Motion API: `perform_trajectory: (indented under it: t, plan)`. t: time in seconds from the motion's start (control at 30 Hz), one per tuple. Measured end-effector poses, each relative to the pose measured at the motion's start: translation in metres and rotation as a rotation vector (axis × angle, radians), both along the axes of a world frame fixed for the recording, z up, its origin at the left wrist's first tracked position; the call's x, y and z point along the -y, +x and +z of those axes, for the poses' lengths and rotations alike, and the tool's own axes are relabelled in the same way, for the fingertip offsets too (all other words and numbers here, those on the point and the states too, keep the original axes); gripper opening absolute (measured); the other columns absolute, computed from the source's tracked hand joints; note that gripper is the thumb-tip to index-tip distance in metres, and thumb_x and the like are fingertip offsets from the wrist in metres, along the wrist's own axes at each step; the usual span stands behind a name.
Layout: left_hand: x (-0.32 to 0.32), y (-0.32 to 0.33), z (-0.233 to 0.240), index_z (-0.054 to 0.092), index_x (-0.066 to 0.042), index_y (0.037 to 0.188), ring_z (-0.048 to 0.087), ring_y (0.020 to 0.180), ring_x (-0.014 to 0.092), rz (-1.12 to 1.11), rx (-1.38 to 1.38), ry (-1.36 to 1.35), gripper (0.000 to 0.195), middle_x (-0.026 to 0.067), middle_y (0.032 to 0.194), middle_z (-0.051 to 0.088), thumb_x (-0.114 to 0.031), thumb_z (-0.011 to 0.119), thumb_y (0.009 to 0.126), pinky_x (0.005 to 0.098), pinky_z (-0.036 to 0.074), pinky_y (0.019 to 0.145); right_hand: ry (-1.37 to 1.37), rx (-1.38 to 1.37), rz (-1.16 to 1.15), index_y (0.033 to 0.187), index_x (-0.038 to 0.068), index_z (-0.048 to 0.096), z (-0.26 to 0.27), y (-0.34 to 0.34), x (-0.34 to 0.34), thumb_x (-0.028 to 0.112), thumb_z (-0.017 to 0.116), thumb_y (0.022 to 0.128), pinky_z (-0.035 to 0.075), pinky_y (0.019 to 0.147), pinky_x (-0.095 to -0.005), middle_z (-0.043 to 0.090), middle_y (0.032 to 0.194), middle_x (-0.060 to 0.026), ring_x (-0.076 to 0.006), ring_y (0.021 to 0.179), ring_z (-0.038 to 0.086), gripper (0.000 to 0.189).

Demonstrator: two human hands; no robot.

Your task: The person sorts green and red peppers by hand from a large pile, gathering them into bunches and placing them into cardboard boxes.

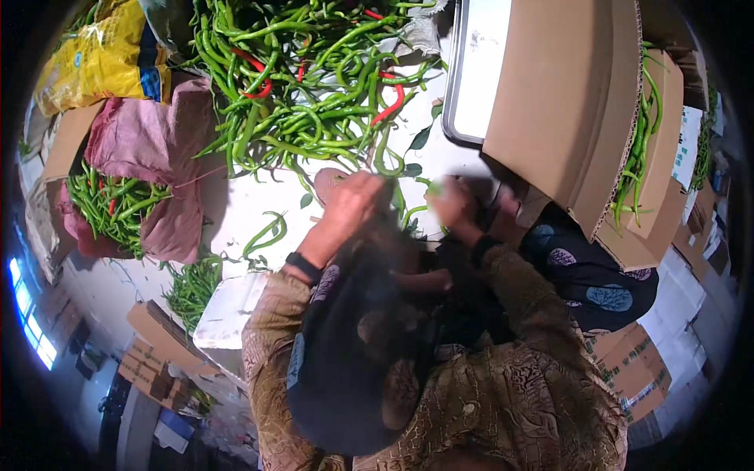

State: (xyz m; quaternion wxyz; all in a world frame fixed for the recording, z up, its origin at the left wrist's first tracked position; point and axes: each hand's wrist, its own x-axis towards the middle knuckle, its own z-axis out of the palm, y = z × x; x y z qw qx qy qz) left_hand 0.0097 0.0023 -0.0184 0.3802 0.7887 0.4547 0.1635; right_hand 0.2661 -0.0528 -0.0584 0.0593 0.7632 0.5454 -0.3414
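A large heap of long green chili peppers (306, 106), with a few red ones mixed in, lies on the pale surface in front of me. My left hand (352, 200) is at the near edge of this heap with its fingers bent inward; whether something is between them is hidden. To its right, my right hand (452, 203) is blurred by motion, and a green chili pepper (435, 189) shows at its fingertips. Some single peppers and loose leaves (419, 139) lie around and between both hands. One bent green pepper (274, 232) lies apart, left of my left hand.
A cardboard box (548, 100) stands at the right beside a white tray with a dark rim (478, 70). More peppers (639, 147) lie in the box behind. At left are a pink sack of peppers (177, 135), a yellow bag (97, 62) and a white foam block (227, 312).
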Motion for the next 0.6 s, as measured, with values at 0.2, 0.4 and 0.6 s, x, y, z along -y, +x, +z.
perform_trajectory:
  t: [0.2,0.4,0.6]
  plan:
    - [-0.004,0.048,-0.052,0.058,-0.004,0.099,0.058,0.088,0.031,-0.100,-0.267,0.033,0.023,0.0117,0.092,0.054,-0.005,0.054,0.077,0.0417,0.050,0.072,0.272,-0.029,0.160,0.082,0.006,0.047,-0.021,0.006,0.002,0.018,0.069,0.077,0.047,0.065,-0.0427,0.057,0.085,-0.0163,-0.0378,0.077,0.058,0.025]
    - [-0.006,0.033,-0.039,0.062,-0.003,0.094,0.061,0.085,0.029,0.138,0.003,-0.063,0.016,0.0116,0.090,0.060,-0.010,0.062,0.079,0.0362,0.050,0.072,-0.134,-0.833,-0.417,0.085,0.002,0.044,-0.006,0.008,-0.029,0.013,0.064,0.085,0.043,0.048,-0.0321,0.050,0.070,-0.0056,-0.0117,0.058,0.052,0.022]
    - [-0.019,0.007,-0.027,0.064,-0.004,0.093,0.062,0.069,0.019,0.622,0.189,-0.542,0.017,0.0091,0.076,0.065,-0.018,0.066,0.083,0.0299,0.049,0.067,-0.139,-0.712,-0.342,0.084,0.001,0.049,0.041,0.010,-0.069,0.015,0.062,0.085,0.045,0.047,-0.0277,0.055,0.068,-0.0067,-0.0109,0.051,0.051,0.020]
